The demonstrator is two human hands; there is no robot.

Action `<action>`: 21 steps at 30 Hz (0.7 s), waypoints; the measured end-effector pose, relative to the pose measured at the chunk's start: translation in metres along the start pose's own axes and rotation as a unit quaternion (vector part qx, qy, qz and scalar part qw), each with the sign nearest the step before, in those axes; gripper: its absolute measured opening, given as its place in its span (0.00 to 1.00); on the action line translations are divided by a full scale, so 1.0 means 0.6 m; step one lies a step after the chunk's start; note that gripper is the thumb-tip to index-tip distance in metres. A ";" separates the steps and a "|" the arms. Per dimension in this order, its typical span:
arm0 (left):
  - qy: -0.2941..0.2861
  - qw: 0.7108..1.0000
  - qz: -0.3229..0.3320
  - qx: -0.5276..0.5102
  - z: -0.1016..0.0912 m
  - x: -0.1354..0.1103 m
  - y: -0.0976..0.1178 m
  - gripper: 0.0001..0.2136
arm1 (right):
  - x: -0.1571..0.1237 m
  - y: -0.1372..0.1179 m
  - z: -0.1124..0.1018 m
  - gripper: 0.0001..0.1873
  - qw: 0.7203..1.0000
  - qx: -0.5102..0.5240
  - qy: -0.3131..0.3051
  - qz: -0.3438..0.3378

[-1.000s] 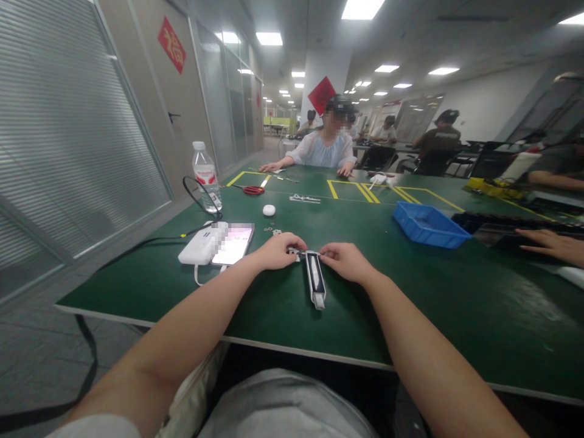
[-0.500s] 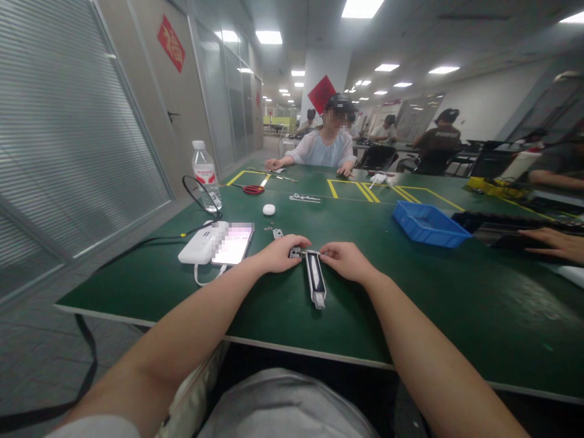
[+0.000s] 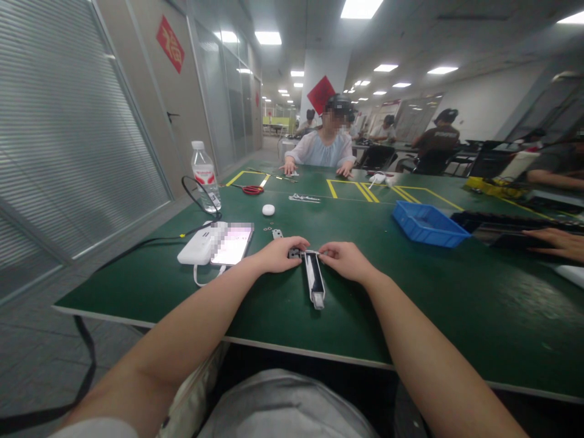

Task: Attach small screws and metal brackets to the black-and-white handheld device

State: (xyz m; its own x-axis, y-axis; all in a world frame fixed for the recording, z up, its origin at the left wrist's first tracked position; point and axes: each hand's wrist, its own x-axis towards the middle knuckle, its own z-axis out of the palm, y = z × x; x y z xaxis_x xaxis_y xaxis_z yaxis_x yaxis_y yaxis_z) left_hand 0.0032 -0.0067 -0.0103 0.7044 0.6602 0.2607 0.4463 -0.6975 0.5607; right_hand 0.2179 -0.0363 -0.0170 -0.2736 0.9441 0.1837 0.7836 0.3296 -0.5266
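A long, narrow dark piece with a white edge (image 3: 314,277) lies on the table between my hands, its pale tip (image 3: 318,300) towards me. My left hand (image 3: 281,255) is curled at its far left end, fingers closed around a small metal plate with holes (image 3: 294,253). At the far right end is my right hand (image 3: 344,258), with thumb and fingertips pinched together; what lies between them is too small to make out. Another metal plate with holes (image 3: 277,233) lies just beyond my left hand, beside several small rings (image 3: 267,229).
A phone (image 3: 232,244) and a white power bank (image 3: 199,244) lie left, before a water bottle (image 3: 206,179). Farther off are a white earbud case (image 3: 268,210), red-handled scissors (image 3: 253,190) and thin metal strips (image 3: 304,198). A blue bin (image 3: 429,225) stands right; a person (image 3: 326,143) sits opposite.
My hands stay almost in place at the far end of the long piece. Across the table, the other person's hand on the left side has moved inward to the right.
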 end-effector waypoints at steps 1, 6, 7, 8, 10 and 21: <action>0.001 1.000 0.002 -0.001 -0.001 0.000 0.001 0.20 | 0.000 -0.001 -0.001 0.12 1.000 -0.002 -0.001 0.001; 0.030 0.999 0.010 -0.016 -0.013 0.002 0.002 0.21 | 0.001 -0.002 -0.003 0.12 1.000 -0.007 -0.008 0.006; 0.047 0.999 0.000 -0.012 -0.017 0.003 0.001 0.21 | 0.001 -0.001 -0.003 0.12 1.000 -0.006 -0.009 0.006; 0.068 0.998 -0.016 -0.003 -0.021 0.003 -0.001 0.21 | 0.002 0.000 -0.002 0.12 1.000 -0.005 -0.010 0.006; 0.116 0.991 -0.060 0.023 -0.030 0.004 -0.009 0.21 | 0.002 0.004 -0.001 0.14 1.000 0.000 -0.010 0.007; 0.088 0.946 -0.174 0.260 -0.041 -0.004 -0.054 0.22 | 0.002 0.012 -0.001 0.16 1.000 0.012 0.004 0.021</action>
State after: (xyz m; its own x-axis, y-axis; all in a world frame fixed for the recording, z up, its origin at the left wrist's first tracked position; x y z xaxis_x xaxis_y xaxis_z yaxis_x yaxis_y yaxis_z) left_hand -0.0265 0.0214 -0.0097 0.3823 0.8793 0.2840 0.8777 -0.4416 0.1858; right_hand 0.2233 -0.0329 -0.0200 -0.2369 0.9569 0.1680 0.7804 0.2904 -0.5538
